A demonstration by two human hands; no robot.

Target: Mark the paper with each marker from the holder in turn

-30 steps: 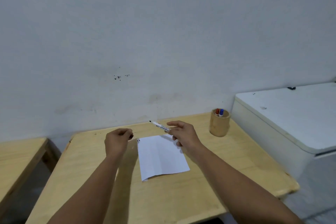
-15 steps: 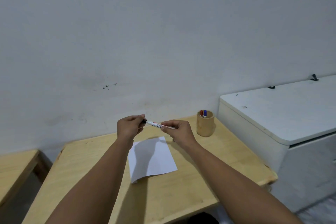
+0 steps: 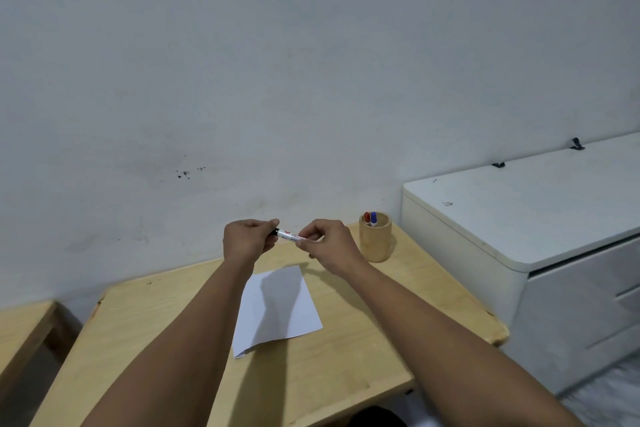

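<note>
I hold a white marker [image 3: 290,236] with a black cap level in the air above the far end of the paper. My right hand [image 3: 327,243] pinches its barrel. My left hand [image 3: 246,239] is closed around the black cap end. The white paper [image 3: 277,308] lies flat on the wooden table [image 3: 363,340], partly shaded by my arms. A round wooden holder [image 3: 375,237] stands at the table's far right corner with a red marker [image 3: 366,218] and a blue marker [image 3: 373,218] upright in it.
A white cabinet [image 3: 540,229] stands right of the table, close to the holder. A second wooden surface [image 3: 20,333] sits at the left, with a gap between. A white wall rises directly behind the table.
A second ago my hands were apart, the left one closed on the cap. The left hand has come in and closed over the marker's tip end. The camera view shifted slightly.
</note>
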